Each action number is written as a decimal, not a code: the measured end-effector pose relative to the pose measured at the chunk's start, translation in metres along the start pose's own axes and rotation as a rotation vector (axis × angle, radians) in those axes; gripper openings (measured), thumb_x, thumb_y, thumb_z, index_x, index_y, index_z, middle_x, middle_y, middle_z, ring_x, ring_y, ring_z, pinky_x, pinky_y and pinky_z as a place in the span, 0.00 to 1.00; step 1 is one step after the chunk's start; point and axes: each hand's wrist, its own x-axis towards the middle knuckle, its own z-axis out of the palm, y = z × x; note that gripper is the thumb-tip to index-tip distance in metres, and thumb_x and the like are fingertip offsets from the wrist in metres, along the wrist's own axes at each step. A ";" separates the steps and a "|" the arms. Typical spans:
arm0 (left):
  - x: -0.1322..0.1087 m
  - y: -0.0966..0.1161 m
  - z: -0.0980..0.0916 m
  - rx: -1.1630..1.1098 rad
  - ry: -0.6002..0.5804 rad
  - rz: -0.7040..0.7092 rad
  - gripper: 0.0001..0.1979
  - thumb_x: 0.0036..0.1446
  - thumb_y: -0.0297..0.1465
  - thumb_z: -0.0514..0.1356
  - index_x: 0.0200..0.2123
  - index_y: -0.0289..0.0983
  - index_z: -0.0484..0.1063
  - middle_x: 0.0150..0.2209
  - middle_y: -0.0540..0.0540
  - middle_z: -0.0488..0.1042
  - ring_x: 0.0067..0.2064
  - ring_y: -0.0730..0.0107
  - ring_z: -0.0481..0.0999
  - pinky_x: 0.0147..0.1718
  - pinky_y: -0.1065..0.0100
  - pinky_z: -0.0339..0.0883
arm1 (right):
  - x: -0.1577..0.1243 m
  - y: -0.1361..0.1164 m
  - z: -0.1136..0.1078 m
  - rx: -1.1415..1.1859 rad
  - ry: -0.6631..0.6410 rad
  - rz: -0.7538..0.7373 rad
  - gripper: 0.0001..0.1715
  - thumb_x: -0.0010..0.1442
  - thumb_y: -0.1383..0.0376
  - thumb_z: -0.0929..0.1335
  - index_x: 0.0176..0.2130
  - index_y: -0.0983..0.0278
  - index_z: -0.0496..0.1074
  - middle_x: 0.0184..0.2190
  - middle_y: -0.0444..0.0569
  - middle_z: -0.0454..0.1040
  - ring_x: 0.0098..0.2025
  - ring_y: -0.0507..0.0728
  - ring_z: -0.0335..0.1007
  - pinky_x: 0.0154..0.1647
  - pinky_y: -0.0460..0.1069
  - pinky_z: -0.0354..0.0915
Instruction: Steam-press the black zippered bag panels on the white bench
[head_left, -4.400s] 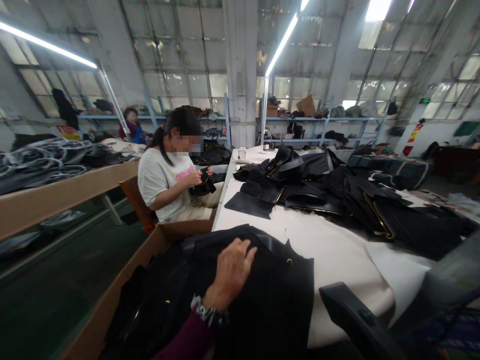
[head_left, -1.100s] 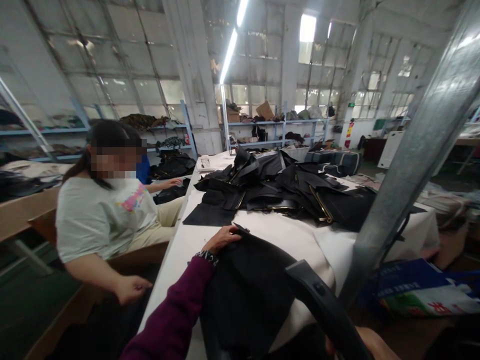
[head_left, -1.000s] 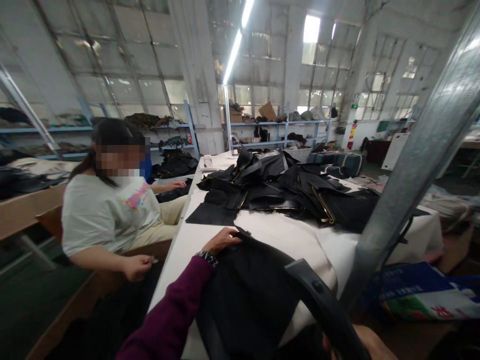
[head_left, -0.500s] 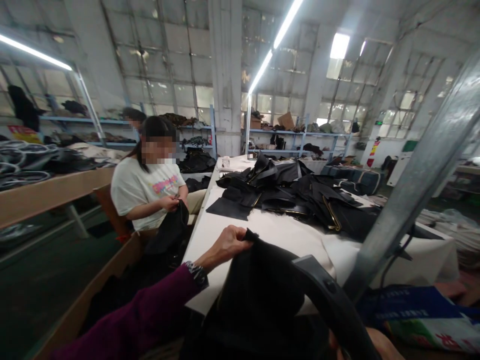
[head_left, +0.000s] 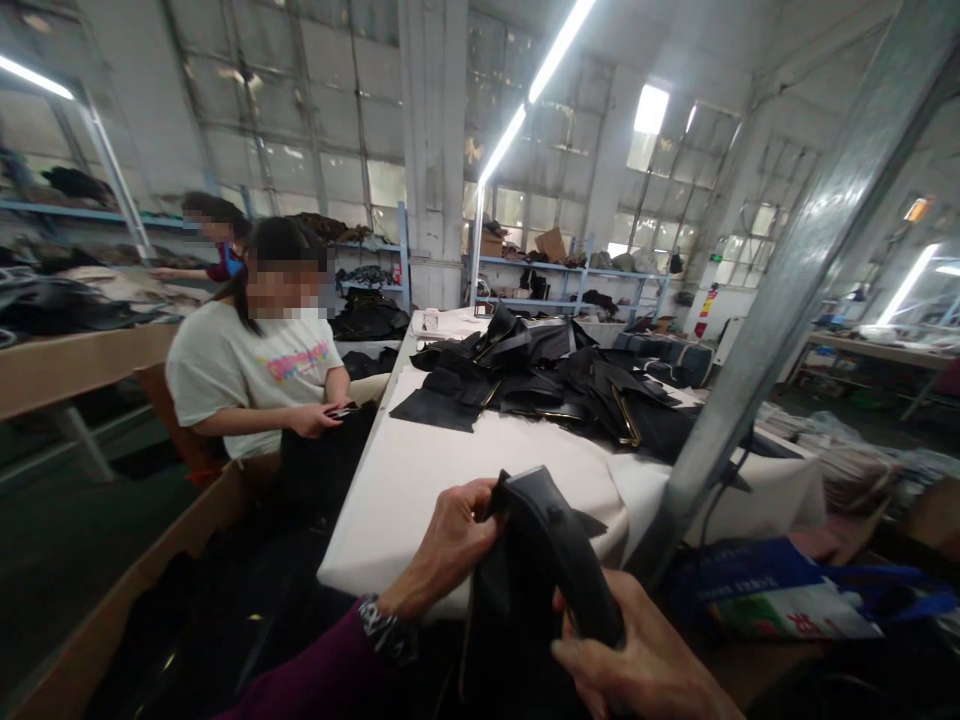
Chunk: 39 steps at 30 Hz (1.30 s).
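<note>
Bag (head_left: 514, 600) in L grip (head_left: 450, 545), R grip (head_left: 637, 660).

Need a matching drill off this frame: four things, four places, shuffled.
Things:
1 black strap
2 black pieces pile
3 blue bag
4 metal post

Places:
A far end of the white table
B at the table's right edge, running up out of view
C gripped by left hand and right hand
D low, right of the table

Pairs: 1-C, 2-A, 3-D, 4-B
</note>
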 end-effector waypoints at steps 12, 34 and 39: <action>-0.008 -0.008 0.017 0.045 0.069 0.002 0.11 0.53 0.30 0.56 0.19 0.36 0.68 0.35 0.45 0.74 0.33 0.67 0.72 0.30 0.68 0.61 | 0.019 0.003 -0.008 0.124 0.040 -0.021 0.17 0.54 0.57 0.70 0.36 0.65 0.64 0.14 0.36 0.65 0.15 0.49 0.61 0.17 0.42 0.56; -0.016 -0.061 0.015 -0.761 0.149 -0.512 0.13 0.39 0.35 0.67 0.20 0.35 0.66 0.17 0.54 0.65 0.21 0.74 0.67 0.22 0.72 0.59 | -0.008 0.017 -0.011 0.145 0.070 0.124 0.19 0.54 0.56 0.72 0.37 0.67 0.66 0.12 0.37 0.66 0.13 0.48 0.59 0.16 0.41 0.56; -0.023 -0.058 0.017 -0.830 0.106 -0.523 0.11 0.40 0.34 0.68 0.23 0.34 0.71 0.21 0.51 0.71 0.24 0.72 0.71 0.24 0.73 0.63 | 0.005 0.021 0.010 0.110 -0.006 0.186 0.14 0.52 0.60 0.72 0.36 0.67 0.68 0.13 0.38 0.68 0.13 0.47 0.60 0.14 0.40 0.55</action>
